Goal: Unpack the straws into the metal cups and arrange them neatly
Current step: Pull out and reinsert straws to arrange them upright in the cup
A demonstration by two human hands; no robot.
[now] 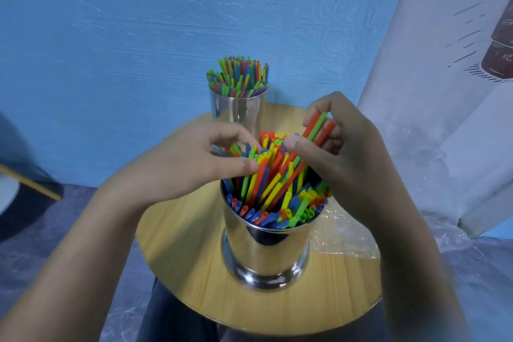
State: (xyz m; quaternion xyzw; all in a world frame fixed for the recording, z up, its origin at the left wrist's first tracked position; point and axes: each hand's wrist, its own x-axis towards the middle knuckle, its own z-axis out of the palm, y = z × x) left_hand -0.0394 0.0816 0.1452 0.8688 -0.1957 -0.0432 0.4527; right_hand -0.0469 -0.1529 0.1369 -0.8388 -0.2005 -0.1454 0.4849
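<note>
Straws [273,175] in red, yellow, green and blue fill the near metal cup [268,253], which stands on a round wooden table [180,244]. At the far left, a dark object with a yellow edge [30,183] lies low beside the table, well apart from it. The left hand [194,161] reaches in from the left, thumb and fingers pinched together on the tops of the taller straws at the bundle's left side. These taller straws lean and fan upward and away, their long axes tilted, while a ring of shorter ones along the near rim shows open ends facing up toward the camera. Behind, at the table's far edge, the far metal cup [238,108] holds its own straws [238,78], nearly upright and splaying a little at the top. The right hand [338,153] closes on a few red and green straws [319,128], which slant up to the right, its thumb pressing the bundle's top. Crinkled clear plastic wrap [344,233] lies on the table just right of the near cup, partly under the right forearm. At the far right hangs a pale cloth [444,64] with a printed brown shape; its small writing is too blurred to read.
</note>
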